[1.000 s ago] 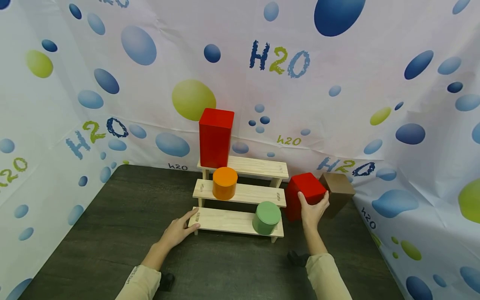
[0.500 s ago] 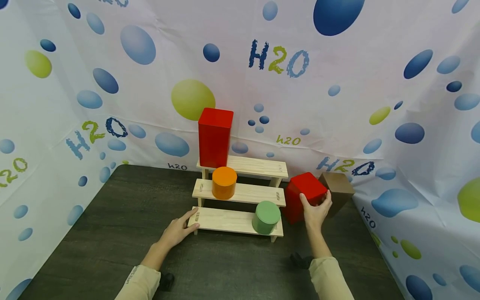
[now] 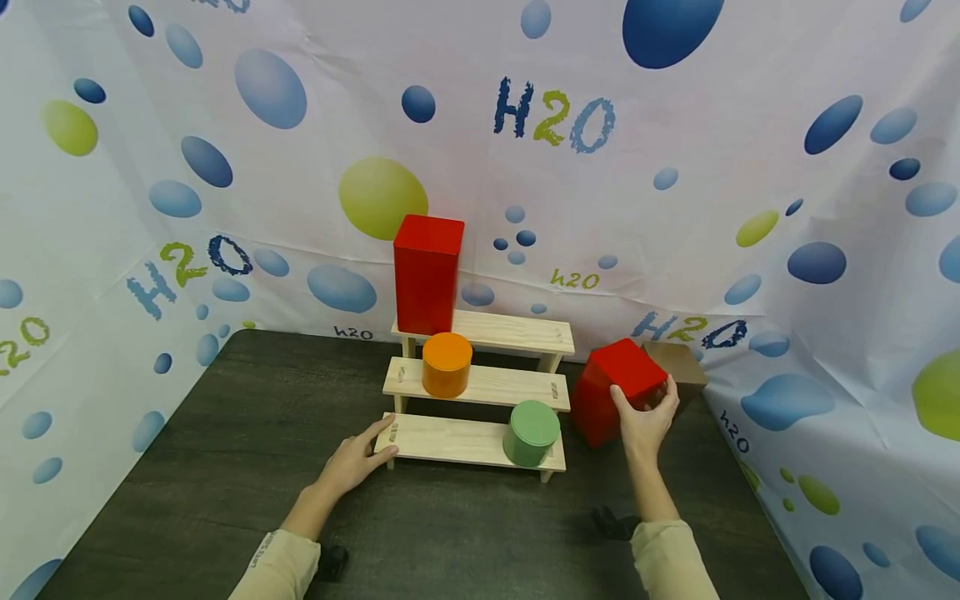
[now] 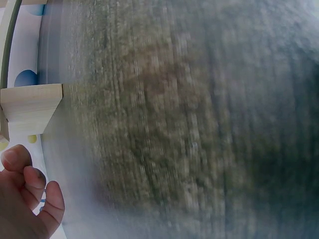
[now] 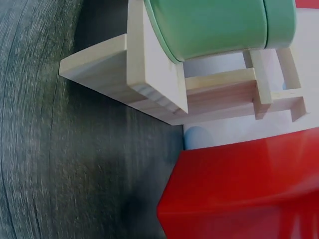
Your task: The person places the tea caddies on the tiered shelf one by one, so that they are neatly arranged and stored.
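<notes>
One red box, long axis nearly upright, we are holding just right of the wooden stand; our nearer right hand is gripping its upper end, our left hand, fingers loosely spread, is touching the bottom step

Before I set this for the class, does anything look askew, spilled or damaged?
The red box in the right hand looks tilted, while the red block, orange cylinder and green cylinder sit upright on the wooden stand. I see no spill or damage.
</notes>
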The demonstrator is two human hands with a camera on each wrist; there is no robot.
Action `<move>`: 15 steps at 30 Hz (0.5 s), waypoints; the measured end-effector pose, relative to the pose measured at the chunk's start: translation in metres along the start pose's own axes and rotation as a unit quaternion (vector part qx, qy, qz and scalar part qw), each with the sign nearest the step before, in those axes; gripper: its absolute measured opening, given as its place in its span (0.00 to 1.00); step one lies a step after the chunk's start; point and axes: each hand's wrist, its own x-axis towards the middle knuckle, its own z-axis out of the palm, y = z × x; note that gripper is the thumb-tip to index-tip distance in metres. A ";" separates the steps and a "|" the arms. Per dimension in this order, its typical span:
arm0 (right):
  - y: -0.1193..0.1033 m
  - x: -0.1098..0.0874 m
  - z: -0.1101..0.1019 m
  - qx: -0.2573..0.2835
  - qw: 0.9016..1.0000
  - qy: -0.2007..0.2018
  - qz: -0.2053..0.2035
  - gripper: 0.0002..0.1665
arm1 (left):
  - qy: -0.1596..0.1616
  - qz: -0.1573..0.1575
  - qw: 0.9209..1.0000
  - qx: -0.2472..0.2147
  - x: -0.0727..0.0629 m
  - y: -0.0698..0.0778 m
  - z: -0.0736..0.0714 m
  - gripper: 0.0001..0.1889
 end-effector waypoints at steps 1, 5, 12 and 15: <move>-0.001 0.000 -0.001 0.002 1.000 -0.002 -0.004 0.51 | 0.001 0.000 1.000 0.000 0.000 0.000 0.000 0.33; -0.005 0.000 -0.004 0.008 1.000 -0.007 -0.021 0.48 | 0.002 0.001 1.000 0.001 0.000 0.001 0.000 0.33; -0.015 0.003 -0.009 0.038 0.999 -0.009 -0.029 0.47 | 0.001 -0.001 1.000 0.001 0.000 0.000 0.000 0.33; -0.023 0.005 -0.011 0.044 0.999 -0.014 -0.026 0.47 | 0.001 0.000 1.000 0.001 0.000 0.000 0.000 0.33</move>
